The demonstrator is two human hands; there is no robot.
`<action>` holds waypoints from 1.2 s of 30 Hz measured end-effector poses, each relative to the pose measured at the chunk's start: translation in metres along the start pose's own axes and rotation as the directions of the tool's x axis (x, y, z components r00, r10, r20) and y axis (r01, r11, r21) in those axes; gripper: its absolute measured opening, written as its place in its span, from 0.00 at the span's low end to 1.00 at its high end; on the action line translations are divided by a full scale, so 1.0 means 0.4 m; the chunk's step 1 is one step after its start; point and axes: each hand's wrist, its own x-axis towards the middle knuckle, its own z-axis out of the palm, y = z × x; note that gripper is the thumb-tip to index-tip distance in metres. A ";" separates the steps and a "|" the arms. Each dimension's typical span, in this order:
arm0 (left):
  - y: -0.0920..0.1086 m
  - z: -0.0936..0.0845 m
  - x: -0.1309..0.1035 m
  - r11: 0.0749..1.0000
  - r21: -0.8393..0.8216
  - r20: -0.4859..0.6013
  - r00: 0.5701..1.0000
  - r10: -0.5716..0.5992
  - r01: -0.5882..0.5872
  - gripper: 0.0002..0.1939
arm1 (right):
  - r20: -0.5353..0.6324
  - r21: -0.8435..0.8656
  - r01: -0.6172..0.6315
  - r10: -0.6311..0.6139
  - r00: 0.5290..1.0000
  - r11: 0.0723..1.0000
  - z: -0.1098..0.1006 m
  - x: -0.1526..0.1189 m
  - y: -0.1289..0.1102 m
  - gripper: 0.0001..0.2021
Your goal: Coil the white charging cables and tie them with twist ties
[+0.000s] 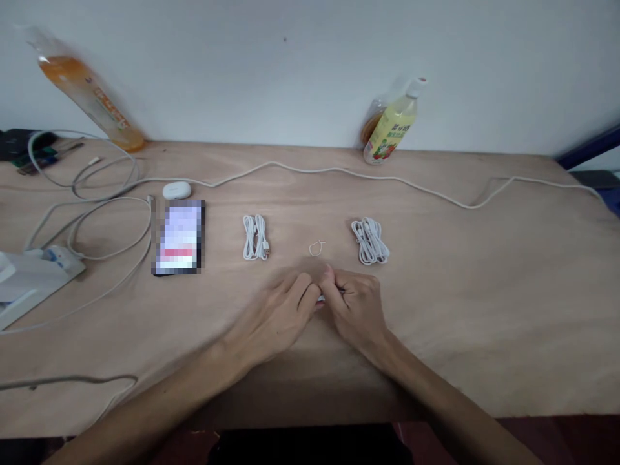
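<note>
Both hands meet close above the wooden table's near middle. My left hand (285, 310) is closed, its fingertips pressed together against the right. My right hand (361, 310) is closed too, thumb pointing forward. A small pale bit shows between them; the fingers hide the rest, so its kind is unclear. Just beyond the fingertips lies a small loop of thin white tie (316, 248). To the left of it sits a bundled white USB cable (254, 237) with its plug showing. A thicker coiled bundle of white cable (370, 241) rests to the right.
A phone (180, 239) with a blurred screen and a white earbud case (177, 190) lie left. Loose cables and a white power strip (43, 284) occupy the far left. An orange drink bottle (92, 103) and a yellow one (392, 128) stand by the wall. A long white cord (334, 170) crosses behind.
</note>
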 end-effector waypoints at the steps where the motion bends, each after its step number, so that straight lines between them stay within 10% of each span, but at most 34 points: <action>1: 0.000 -0.001 0.001 1.000 0.009 0.007 1.000 0.004 -0.004 0.21 | 0.011 0.003 -0.016 0.016 1.000 1.000 0.001 -0.001 0.000 0.25; 17: 0.011 0.002 0.002 0.989 0.147 -0.001 1.000 0.023 -0.023 0.14 | 0.186 0.028 -0.306 0.296 0.937 0.952 0.002 0.004 -0.005 0.25; 25: 0.018 0.006 -0.011 0.991 0.137 0.114 0.993 -0.017 0.001 0.12 | 0.124 0.004 -0.164 0.162 0.979 0.986 0.004 0.000 0.000 0.26; 36: -0.001 0.007 -0.017 0.917 -0.319 0.343 0.931 -0.124 0.239 0.17 | 0.089 -0.023 0.018 -0.016 0.996 1.000 -0.001 0.003 0.016 0.25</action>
